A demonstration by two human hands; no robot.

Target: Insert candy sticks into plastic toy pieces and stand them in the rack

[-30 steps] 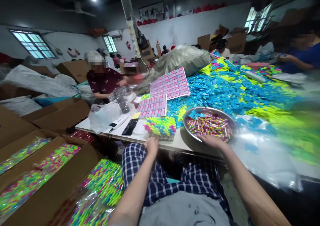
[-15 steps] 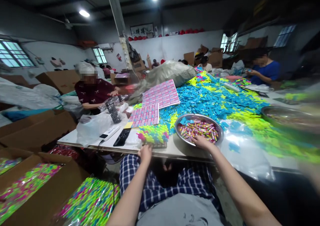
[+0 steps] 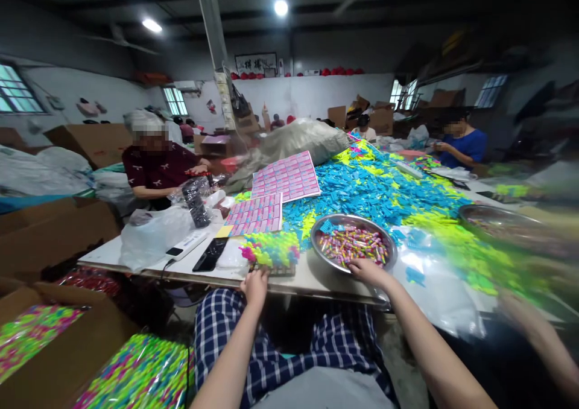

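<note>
My left hand (image 3: 256,285) is at the table's front edge, its fingers curled against the near left side of a small rack (image 3: 283,270) topped with yellow, green and pink plastic pieces (image 3: 271,247). My right hand (image 3: 365,271) reaches over the near rim of a steel bowl (image 3: 319,253), its fingertips among small wrapped, multicoloured sticks (image 3: 362,246). Whether those fingertips pinch a stick is too small to tell. Behind the rack lie printed pink sheets (image 3: 257,214). A large heap of blue and yellow pieces (image 3: 357,183) spreads behind the bowl.
On the table (image 3: 104,258) are a black phone (image 3: 210,254), a white power strip (image 3: 186,245) and plastic bags (image 3: 154,237). A second bowl (image 3: 497,222) stands at right, near another person's blurred arm (image 3: 534,324). Boxes (image 3: 90,342) stand at lower left. People sit across.
The whole view has shifted slightly, so the table sits a little lower and further left. Both hands keep nearly the same places at the rack and bowl. Another person's arm shows more at right.
</note>
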